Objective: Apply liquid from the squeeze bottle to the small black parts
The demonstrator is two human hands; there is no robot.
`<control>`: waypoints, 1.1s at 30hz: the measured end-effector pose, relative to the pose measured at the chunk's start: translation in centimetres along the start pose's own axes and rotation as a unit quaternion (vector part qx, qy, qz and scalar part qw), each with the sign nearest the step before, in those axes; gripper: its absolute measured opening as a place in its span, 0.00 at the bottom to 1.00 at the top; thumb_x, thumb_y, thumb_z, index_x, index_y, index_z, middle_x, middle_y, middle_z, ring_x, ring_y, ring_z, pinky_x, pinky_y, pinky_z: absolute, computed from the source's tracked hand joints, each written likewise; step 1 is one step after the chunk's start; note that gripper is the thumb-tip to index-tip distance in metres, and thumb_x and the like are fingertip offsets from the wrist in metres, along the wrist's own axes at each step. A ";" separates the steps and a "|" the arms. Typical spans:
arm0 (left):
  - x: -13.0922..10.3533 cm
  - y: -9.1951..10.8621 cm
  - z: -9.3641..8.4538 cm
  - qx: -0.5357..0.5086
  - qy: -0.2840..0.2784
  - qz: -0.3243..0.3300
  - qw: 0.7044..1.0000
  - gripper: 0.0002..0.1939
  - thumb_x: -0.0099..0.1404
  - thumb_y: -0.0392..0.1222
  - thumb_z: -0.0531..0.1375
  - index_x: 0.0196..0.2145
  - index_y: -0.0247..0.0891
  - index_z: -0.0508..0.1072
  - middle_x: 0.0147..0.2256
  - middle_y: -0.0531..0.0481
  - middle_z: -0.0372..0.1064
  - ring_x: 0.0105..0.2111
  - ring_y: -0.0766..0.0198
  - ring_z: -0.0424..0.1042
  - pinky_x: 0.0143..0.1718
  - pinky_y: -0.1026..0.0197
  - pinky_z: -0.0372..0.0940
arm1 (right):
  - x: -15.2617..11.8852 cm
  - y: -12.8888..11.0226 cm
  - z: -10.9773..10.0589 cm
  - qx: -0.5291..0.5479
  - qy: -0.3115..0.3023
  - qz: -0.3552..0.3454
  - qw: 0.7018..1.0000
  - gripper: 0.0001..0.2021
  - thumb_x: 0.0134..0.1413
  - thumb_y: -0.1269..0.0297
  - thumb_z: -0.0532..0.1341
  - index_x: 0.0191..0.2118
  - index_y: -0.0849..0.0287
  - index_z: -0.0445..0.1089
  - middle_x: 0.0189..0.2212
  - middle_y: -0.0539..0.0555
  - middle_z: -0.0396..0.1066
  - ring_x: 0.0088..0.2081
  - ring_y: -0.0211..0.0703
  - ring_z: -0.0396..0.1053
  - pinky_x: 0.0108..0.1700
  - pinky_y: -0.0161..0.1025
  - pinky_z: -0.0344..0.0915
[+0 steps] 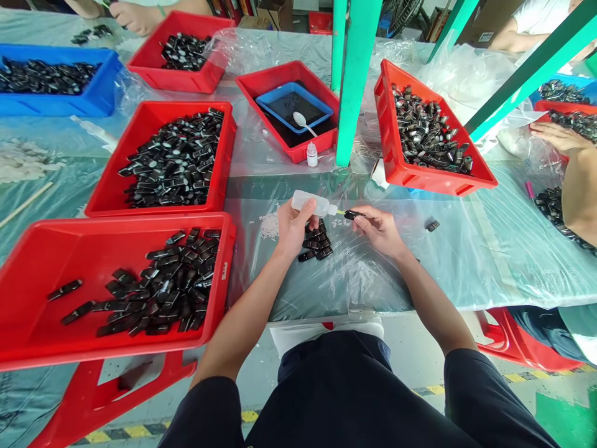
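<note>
My left hand [295, 225] is closed around a translucent white squeeze bottle [303, 202], tipped on its side with its nozzle pointing right. In my right hand [379, 229] a small glossy black plastic piece [353, 214] is pinched, its end at the bottle's nozzle tip. Whether the tip touches the piece I cannot tell. Below my left hand several black pieces [318, 241] lie in a cluster on the plastic-covered table [354, 280]. A scatter of small white bits [269, 225] is left of that hand. One more black piece [433, 226] lies off to the right.
Red bins of black pieces stand left [158, 339], behind it [228, 155] and right [433, 177]. A red bin [293, 152] holds a blue tray [265, 99] with a white spoon [299, 118]. Near it are a small bottle [312, 154] and a green post [354, 81]. Co-workers' arms [578, 186] show.
</note>
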State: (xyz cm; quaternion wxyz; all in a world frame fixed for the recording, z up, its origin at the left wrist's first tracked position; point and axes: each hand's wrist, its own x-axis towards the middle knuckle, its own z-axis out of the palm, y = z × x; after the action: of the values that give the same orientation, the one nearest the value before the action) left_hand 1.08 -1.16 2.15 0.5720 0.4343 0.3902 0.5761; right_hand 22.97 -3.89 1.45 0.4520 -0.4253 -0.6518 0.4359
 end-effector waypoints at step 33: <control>0.2 0.1 -0.3 -0.040 -0.004 -0.010 0.999 0.26 0.55 0.64 0.73 0.29 0.36 0.79 0.19 0.52 0.67 0.18 0.69 0.64 0.19 0.64 0.56 | -0.6 -0.6 0.2 -0.012 0.062 -0.011 0.998 0.17 0.63 0.48 0.68 0.52 0.50 0.83 0.38 0.53 0.80 0.30 0.40 0.71 0.35 0.42 0.74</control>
State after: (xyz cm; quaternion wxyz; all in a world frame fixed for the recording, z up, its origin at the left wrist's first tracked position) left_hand 0.74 -0.98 2.14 0.5963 0.4090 0.3690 0.5840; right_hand 22.81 -4.63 1.86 0.4913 -0.4495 -0.6325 0.3956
